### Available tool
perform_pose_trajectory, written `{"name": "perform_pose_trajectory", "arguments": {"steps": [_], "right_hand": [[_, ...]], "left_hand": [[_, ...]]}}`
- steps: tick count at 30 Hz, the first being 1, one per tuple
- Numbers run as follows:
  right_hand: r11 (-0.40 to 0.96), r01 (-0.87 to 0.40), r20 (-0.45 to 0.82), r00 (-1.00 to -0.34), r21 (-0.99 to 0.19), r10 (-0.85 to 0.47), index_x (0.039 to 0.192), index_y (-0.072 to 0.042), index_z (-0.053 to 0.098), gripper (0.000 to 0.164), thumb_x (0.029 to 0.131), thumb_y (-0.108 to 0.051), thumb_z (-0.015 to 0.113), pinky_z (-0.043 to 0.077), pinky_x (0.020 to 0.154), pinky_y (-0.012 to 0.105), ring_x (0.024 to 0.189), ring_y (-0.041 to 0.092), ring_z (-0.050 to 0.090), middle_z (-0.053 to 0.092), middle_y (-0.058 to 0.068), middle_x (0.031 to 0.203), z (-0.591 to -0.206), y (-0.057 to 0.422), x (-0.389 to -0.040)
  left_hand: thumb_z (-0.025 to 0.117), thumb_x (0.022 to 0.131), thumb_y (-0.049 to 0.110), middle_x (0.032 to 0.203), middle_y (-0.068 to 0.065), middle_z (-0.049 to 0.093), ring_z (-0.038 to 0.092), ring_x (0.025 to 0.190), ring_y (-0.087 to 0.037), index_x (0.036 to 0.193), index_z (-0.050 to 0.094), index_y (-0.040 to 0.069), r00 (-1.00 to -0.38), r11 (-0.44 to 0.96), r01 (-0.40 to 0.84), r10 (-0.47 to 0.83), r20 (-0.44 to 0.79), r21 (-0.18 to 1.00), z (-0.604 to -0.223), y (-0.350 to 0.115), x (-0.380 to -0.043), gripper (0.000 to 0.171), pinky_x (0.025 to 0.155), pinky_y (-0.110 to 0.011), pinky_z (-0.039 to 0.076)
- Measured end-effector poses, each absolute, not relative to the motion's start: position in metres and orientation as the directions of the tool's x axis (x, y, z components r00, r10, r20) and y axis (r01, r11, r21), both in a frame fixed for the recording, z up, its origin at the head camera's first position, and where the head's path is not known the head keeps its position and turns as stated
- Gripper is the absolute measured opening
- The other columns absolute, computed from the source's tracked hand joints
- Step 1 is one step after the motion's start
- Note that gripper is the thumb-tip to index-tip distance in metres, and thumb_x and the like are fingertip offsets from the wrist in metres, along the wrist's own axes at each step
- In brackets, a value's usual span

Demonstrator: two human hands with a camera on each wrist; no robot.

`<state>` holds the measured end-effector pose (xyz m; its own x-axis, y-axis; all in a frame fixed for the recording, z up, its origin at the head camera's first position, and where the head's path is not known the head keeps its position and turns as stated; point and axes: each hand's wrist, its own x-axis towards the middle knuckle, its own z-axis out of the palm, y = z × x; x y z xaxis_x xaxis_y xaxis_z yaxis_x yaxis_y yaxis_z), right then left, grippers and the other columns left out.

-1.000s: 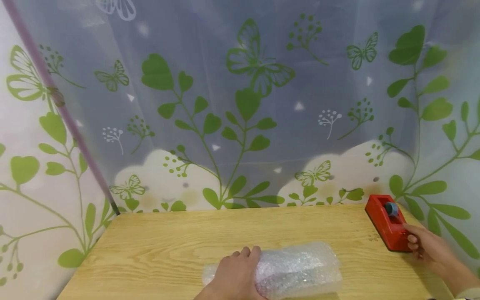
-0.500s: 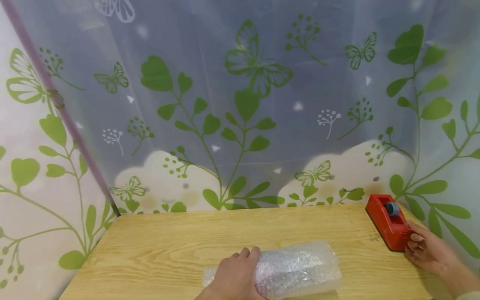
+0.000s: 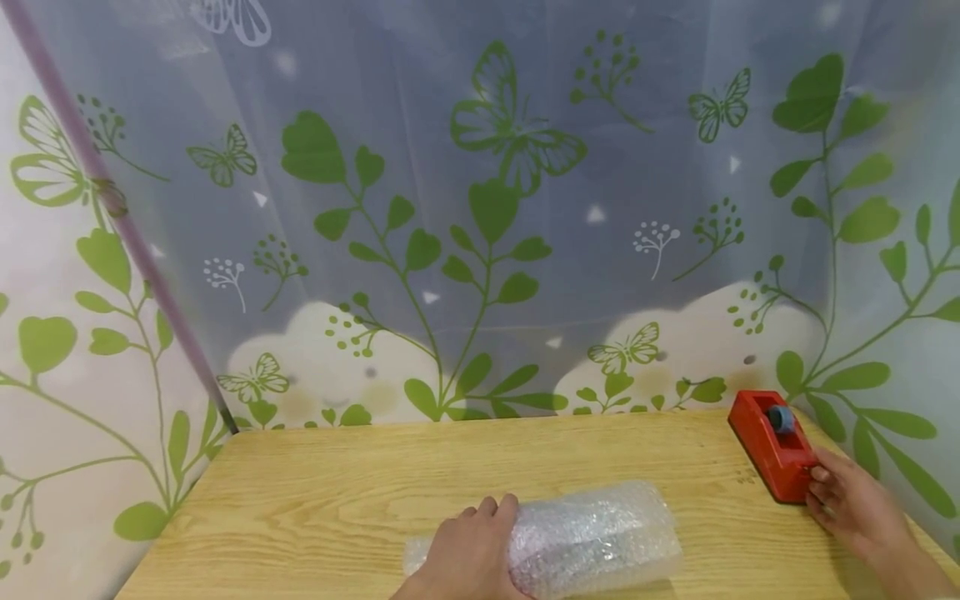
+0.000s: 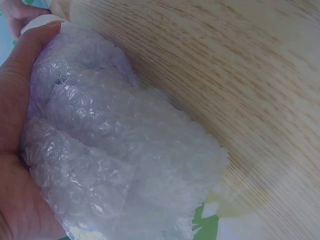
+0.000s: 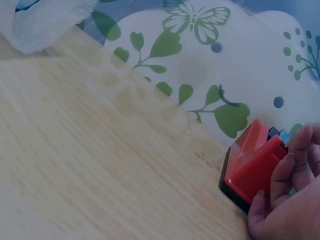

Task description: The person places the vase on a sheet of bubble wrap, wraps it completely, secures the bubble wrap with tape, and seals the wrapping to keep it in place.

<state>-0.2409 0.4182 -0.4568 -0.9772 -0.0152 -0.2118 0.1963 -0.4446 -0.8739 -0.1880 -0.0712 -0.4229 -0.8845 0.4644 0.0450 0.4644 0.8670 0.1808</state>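
On the table lies a roll of clear bubble wrap (image 3: 592,533) with something faintly purple inside. My left hand (image 3: 472,546) grips its left part from above; in the left wrist view the thumb and palm curve around the bubble wrap (image 4: 115,135). At the right stands a red tape dispenser (image 3: 772,446) holding a small bluish roll of tape (image 3: 780,419). My right hand (image 3: 855,504) is at its front end with curled fingers. In the right wrist view the fingertips (image 5: 300,137) pinch at the tape by the dispenser's cutter end; the strip itself is largely hidden.
The wood-grain table (image 3: 322,475) runs back to a curtain (image 3: 420,208) printed with green leaves and butterflies. Curtain cloth also hangs at both sides. A purple pole (image 3: 142,250) slants down to the table's back left corner.
My right hand's fingers have curled in more and the hand has shifted slightly at the dispenser's front end. My left hand and the bubble wrap have stayed in place.
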Motion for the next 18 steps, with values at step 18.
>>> {"name": "perform_pose_trajectory", "arguments": {"steps": [18], "right_hand": [[-0.552, -0.019, 0.048, -0.998, -0.834, -0.039, 0.080, -0.008, 0.061, 0.035, 0.103, -0.009, 0.035, 0.047, 0.073, 0.023, 0.074, 0.012, 0.055, 0.051, -0.001, 0.066, -0.477, 0.409, -0.231]], "left_hand": [[0.068, 0.057, 0.078, 0.081, 0.002, 0.047, 0.045, 0.061, -0.014, 0.115, 0.046, 0.012, -0.886, 0.863, 0.460, 0.460, 0.052, 0.208, -0.425, -0.073, -0.188, 0.090, 0.047, -0.031, 0.039]]}}
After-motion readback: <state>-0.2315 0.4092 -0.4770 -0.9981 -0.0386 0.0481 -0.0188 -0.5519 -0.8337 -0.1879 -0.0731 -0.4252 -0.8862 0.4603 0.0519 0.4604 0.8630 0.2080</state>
